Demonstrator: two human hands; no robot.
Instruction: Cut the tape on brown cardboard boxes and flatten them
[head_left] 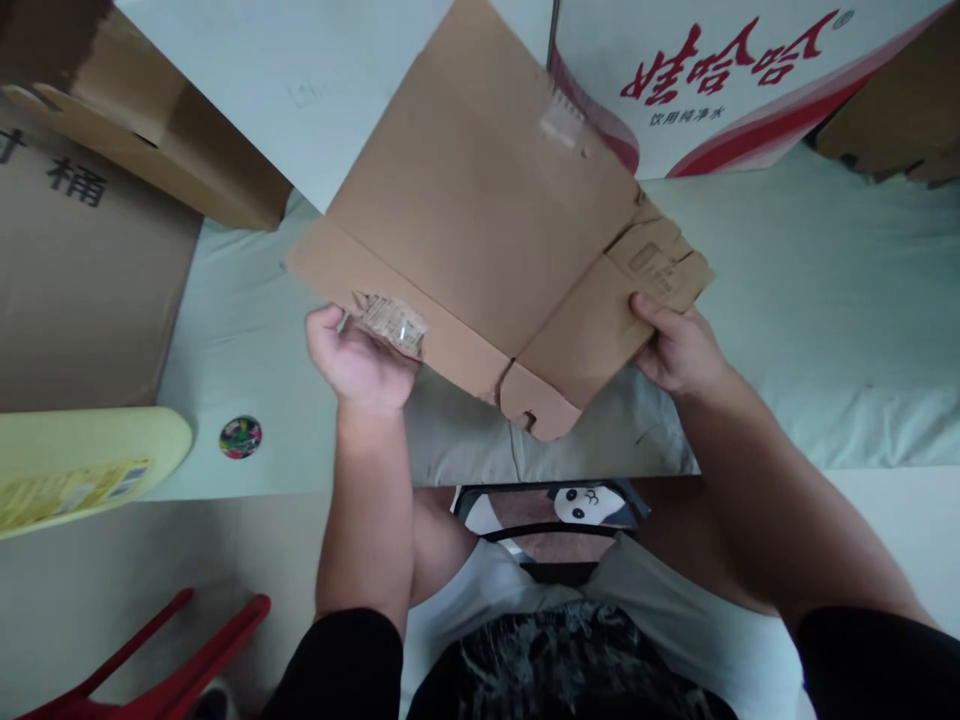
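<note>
We have a big card point(480, 200) up in the air between our hands, over the green cloth point(787, 310). It slants, with one corner far off in front of the white box point(300, 90). We can't tell if that corner touches it.

The card looks light, so it should be easy to lift. The flat middle looks stiff, but the fold lines should bend like hinges. It doesn't look slippery. The ripped bits look weak: the rough spot by the label point(394, 325) and the torn end of the flap point(592, 310) could tear more if we pull there. The best place to hold is a whole edge, one hand on each side, with the thumb on top and fingers below.

Our right hand point(679, 345) pinches the flap just like that, near its torn end. Our left hand point(367, 365) is palm up at the near left edge, just below the label. Its thumb sticks out past the edge and its fingertips are hidden, so we can't tell if it grips or just props the card up.
</note>
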